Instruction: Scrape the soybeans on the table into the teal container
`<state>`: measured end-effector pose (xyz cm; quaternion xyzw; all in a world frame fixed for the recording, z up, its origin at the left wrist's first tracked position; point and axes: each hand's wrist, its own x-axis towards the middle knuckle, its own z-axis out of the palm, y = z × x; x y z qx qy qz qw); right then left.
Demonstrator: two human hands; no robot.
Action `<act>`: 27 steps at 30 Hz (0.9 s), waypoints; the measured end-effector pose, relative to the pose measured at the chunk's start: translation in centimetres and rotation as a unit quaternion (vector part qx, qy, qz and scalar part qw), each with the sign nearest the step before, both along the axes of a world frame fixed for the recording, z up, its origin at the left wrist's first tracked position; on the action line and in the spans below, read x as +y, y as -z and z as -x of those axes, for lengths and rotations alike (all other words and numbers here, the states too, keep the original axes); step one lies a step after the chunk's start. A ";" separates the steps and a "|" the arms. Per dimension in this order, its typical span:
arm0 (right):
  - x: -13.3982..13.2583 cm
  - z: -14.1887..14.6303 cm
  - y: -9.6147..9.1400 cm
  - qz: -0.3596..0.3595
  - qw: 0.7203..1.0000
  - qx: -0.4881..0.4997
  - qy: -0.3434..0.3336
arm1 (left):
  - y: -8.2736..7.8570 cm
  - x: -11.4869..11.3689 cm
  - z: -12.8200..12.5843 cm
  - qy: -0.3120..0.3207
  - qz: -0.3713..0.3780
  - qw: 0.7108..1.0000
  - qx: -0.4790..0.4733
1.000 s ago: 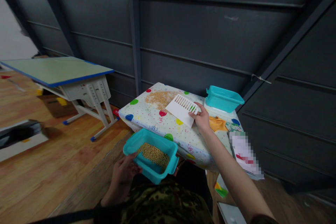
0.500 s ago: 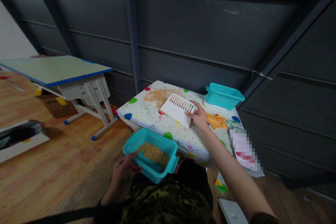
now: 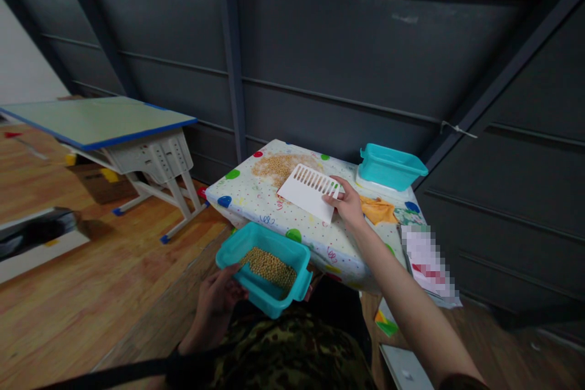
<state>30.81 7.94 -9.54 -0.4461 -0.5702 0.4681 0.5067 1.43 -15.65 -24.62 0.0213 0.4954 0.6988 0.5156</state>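
My left hand has its fingers closed on the near left rim of a teal plastic basin, in front of the table. Round yellowish soybeans lie in the basin. In my right hand is a white flat panel with a row of slots along its far side, gripped at its right edge. The panel is over the tabletop; whether its left edge touches the cloth I cannot tell. Just beyond it, loose beans with brownish bits are spread on the patterned tablecloth.
A second teal basin stands on a white base at the table's far right. An orange cloth and a blurred packet lie nearer. To the left is a desk; a dark wall rises behind.
The white panel has shifted and tilted slightly in my right hand, its left edge a little farther left. My left hand and the basin keep their places.
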 end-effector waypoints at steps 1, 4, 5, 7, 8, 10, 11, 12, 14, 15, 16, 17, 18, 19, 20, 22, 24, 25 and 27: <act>-0.1 0.0 -0.1 0.004 1.000 0.003 0.001 | 0.1 0.0 0.0 -0.006 -0.004 1.000 0.008; -0.4 0.1 -0.2 0.013 1.000 0.011 -0.001 | 0.0 0.0 0.0 -0.011 -0.010 1.000 0.022; -0.4 0.1 -0.3 0.015 1.000 0.012 -0.002 | 0.0 -0.1 -0.1 -0.010 -0.010 1.000 0.021; -0.6 0.2 -0.4 0.018 1.000 0.012 -0.006 | -0.2 -0.2 -0.1 -0.007 -0.007 1.000 0.019; -0.6 0.1 -0.4 0.019 1.000 0.011 -0.007 | -0.3 -0.2 -0.1 -0.004 -0.008 1.000 0.020; -0.6 0.1 -0.5 0.021 1.000 0.011 -0.009 | -0.4 -0.3 -0.1 0.000 -0.011 1.000 0.023; -0.6 0.0 -0.5 0.022 1.000 0.011 -0.008 | -0.4 -0.2 -0.1 0.000 -0.011 1.000 0.023; -0.7 -0.1 -0.6 0.022 1.000 0.013 -0.006 | -0.4 -0.2 -0.1 -0.002 -0.010 1.000 0.023; -0.7 -0.4 -0.7 0.023 1.000 0.021 0.001 | -0.5 0.0 0.0 -0.007 -0.003 1.000 0.019; -0.8 -0.6 -0.7 0.024 0.999 0.025 0.006 | -0.6 0.0 0.0 -0.008 0.000 1.000 0.018; -0.9 -0.9 -0.8 0.025 0.999 0.027 0.011 | -0.7 0.1 0.0 -0.007 -0.001 1.000 0.017; -1.0 -1.1 -0.8 0.027 0.999 0.029 0.015 | -0.8 0.1 0.0 -0.005 -0.004 1.000 0.018; -1.2 -1.4 -0.8 0.029 0.999 0.028 0.017 | -0.9 0.1 0.0 -0.005 -0.008 1.000 0.018; -1.3 -1.6 -0.8 0.031 0.999 0.025 0.017 | -1.0 0.0 0.0 -0.005 -0.012 1.000 0.017; -1.5 -1.9 -0.7 0.033 0.999 0.022 0.017 | -1.2 0.0 0.0 -0.007 -0.015 1.000 0.017; -1.9 -2.2 -0.6 0.032 0.999 0.020 0.017 | -1.3 0.0 0.0 -0.011 -0.012 1.000 0.016; -2.3 -2.5 -0.4 0.030 0.999 0.021 0.018 | -1.5 0.0 0.0 -0.011 -0.010 1.000 0.018; -2.5 -2.5 -0.3 0.030 0.999 0.024 0.018 | -1.5 0.0 -0.1 -0.012 -0.009 1.000 0.019; -2.7 -2.5 -0.2 0.035 0.999 0.033 0.016 | -1.7 0.0 -0.1 -0.014 -0.005 1.000 0.015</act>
